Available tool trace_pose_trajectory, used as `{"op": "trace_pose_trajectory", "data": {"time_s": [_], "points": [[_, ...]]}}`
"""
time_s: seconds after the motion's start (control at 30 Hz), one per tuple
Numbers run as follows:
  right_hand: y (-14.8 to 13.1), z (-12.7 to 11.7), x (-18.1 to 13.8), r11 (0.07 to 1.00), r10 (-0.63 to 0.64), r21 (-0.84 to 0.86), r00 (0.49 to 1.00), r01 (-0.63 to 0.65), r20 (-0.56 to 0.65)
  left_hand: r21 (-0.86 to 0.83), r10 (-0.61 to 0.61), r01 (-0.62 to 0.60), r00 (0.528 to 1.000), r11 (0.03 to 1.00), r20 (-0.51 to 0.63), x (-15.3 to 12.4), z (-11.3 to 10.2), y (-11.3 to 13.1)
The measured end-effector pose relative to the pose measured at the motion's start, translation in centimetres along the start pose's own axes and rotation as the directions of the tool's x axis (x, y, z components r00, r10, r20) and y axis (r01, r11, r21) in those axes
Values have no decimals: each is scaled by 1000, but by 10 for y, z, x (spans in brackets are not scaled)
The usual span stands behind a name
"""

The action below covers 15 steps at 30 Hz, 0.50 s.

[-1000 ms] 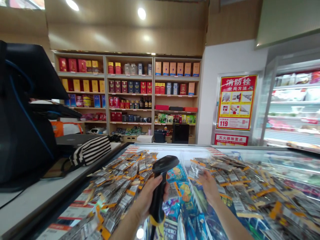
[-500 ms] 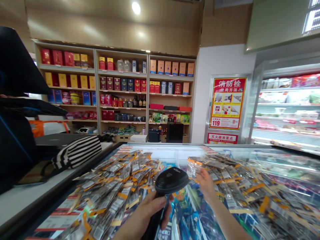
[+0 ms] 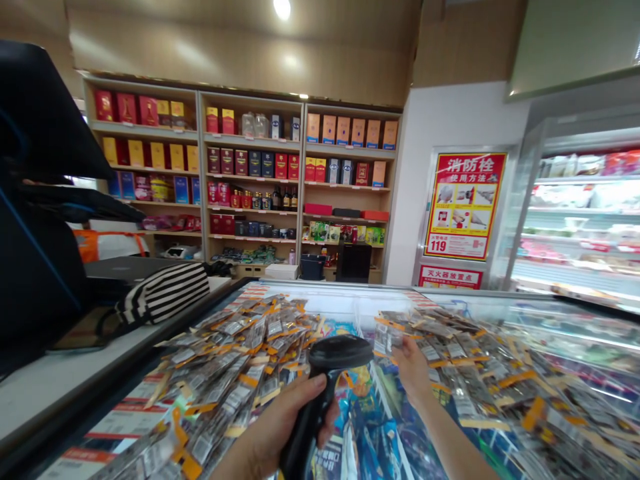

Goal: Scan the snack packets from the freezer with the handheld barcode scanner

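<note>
A black handheld barcode scanner is upright in my left hand, whose fingers wrap round its handle. Its head points right, towards a small clear packet with an orange edge and a white label. My right hand pinches that packet by its right side. Both hands are above a glass-topped freezer. A heap of similar packets lies on the glass to the left, and another heap spreads to the right. Between them, blue packages show through the glass.
On the left counter lie a black-and-white striped pouch and a dark phone-like slab, beside a black monitor. Behind the freezer stand shelves of boxes. A red fire-hydrant sign hangs at right, near a lit fridge.
The scanner's head has tipped slightly, showing more of its handle. The packet stays in my right hand, a little left of the same heap. My view has shifted slightly left.
</note>
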State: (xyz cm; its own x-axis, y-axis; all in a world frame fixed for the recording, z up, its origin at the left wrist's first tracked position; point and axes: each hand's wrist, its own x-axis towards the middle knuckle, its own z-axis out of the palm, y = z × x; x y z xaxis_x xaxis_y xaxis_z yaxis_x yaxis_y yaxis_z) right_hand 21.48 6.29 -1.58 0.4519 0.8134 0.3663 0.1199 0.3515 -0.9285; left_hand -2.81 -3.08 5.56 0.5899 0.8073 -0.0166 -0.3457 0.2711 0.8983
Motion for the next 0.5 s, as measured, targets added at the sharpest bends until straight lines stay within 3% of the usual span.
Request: {"op": "trace_pose_trajectory", "data": {"time_s": [0.33, 0.5], "points": [[-6, 2, -4, 999, -21, -48, 998, 24, 53, 73, 52, -49, 998, 996, -33, 0, 1, -2], [-2, 2, -1, 994, -27, -108, 999, 29, 21, -8, 42, -43, 997, 999, -69, 1, 3, 1]]}}
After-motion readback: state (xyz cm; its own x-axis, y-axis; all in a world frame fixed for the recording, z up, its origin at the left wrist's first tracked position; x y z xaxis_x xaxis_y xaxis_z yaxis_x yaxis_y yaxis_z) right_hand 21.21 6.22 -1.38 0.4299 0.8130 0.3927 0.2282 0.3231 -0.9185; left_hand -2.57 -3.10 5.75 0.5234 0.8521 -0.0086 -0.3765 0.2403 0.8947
